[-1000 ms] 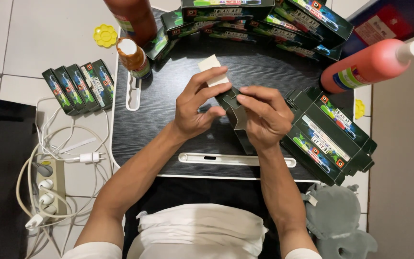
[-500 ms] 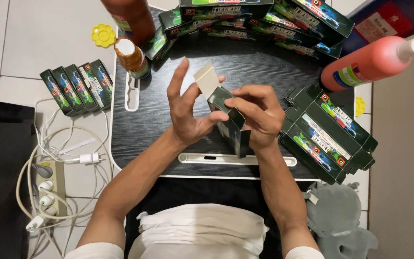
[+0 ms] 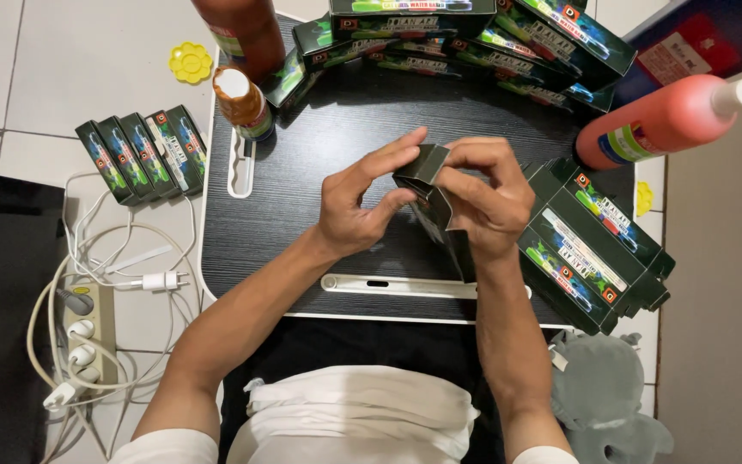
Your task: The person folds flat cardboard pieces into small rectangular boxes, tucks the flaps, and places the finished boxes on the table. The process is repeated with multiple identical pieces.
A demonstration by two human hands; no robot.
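Note:
A small dark green carton stands tilted over the middle of a black lap table. My right hand grips its upper end from the right, fingers curled over the top. My left hand touches the carton's top flap from the left, thumb against the side and fingers stretched over the flap. The flap lies folded down on the carton's end.
Several matching green cartons are stacked along the table's far edge and others at its right. A red squeeze bottle lies at right, a small brown bottle at left. Four cartons, a power strip and cables lie on the floor.
My left hand had lifted open with the pale flap sticking up; now it has come down and the flap is folded onto the carton's end.

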